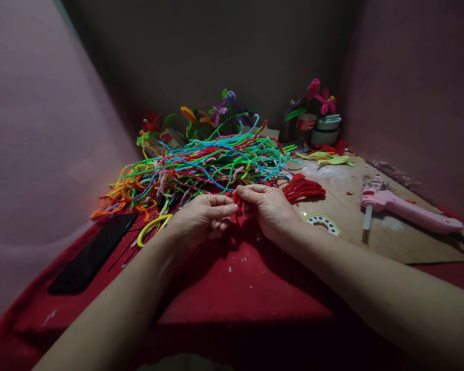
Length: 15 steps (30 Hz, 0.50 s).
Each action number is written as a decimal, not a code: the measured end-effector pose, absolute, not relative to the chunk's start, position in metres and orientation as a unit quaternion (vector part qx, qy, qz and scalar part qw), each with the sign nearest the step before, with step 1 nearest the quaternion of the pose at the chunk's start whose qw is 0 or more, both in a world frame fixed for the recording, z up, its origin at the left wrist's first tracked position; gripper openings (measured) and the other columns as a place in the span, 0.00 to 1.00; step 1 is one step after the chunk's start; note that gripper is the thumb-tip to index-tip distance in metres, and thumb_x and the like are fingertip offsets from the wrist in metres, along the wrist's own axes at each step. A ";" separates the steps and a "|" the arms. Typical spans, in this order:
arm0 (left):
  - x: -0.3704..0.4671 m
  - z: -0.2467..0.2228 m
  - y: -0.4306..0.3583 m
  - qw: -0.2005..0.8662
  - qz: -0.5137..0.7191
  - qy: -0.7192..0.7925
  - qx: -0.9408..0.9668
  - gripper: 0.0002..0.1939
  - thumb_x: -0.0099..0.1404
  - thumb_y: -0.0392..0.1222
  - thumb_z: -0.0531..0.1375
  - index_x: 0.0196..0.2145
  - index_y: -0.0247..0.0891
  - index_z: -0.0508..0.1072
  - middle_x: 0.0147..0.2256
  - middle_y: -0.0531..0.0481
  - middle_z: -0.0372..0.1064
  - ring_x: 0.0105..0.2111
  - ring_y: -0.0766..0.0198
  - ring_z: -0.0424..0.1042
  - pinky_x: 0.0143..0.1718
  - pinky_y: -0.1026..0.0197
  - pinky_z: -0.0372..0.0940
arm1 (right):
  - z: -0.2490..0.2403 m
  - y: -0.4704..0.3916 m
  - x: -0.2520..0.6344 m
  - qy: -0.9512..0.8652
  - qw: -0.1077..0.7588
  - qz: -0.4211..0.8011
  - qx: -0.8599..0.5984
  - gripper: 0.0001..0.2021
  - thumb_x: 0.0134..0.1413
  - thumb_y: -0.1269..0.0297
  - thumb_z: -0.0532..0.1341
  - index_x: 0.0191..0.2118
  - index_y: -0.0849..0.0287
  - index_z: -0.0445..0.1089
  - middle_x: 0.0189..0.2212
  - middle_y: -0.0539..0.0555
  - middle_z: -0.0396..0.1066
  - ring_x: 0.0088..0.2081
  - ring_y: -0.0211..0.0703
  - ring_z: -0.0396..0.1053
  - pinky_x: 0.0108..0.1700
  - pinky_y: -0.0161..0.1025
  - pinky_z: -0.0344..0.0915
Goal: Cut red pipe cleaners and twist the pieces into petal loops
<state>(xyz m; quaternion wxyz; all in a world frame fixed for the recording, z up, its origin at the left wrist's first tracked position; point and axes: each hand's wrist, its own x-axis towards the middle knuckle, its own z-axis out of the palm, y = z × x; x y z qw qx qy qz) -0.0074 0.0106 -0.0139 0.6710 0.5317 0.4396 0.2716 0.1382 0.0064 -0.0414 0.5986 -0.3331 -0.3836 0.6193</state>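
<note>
Red fuzzy pipe-cleaner piece (236,198) hovered above the plain red cloth (247,296)! Left hand (201,215) pinched it, right hand (269,206) pinched it too, fingertips nearly meeting. It looked light, soft and bendable, probably wire-cored, best held near its ends.

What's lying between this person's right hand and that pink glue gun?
In the head view, a pale ring with round holes lies between the right hand and the pink glue gun. Red fuzzy strips lie slightly farther back.
</note>
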 end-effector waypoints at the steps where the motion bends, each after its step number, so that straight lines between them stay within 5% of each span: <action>1: -0.006 -0.016 0.011 0.683 0.276 0.428 0.523 0.09 0.52 0.39 0.63 0.29 0.33 0.68 0.19 0.57 0.60 0.14 0.77 0.57 0.12 0.74 0.50 | -0.041 0.006 0.138 -0.376 0.595 0.628 -0.332 0.09 0.37 0.63 0.65 0.21 0.62 0.67 0.15 0.46 0.62 0.17 0.30 0.55 0.21 0.33 0.50; 15: -0.007 -0.011 0.012 0.610 0.356 0.396 0.587 0.08 0.53 0.38 0.62 0.27 0.32 0.65 0.22 0.52 0.69 0.13 0.72 0.64 0.10 0.70 0.59 | -0.037 0.007 0.142 -0.435 0.547 0.610 -0.374 0.08 0.38 0.62 0.64 0.23 0.63 0.70 0.15 0.47 0.64 0.18 0.31 0.54 0.23 0.35 0.48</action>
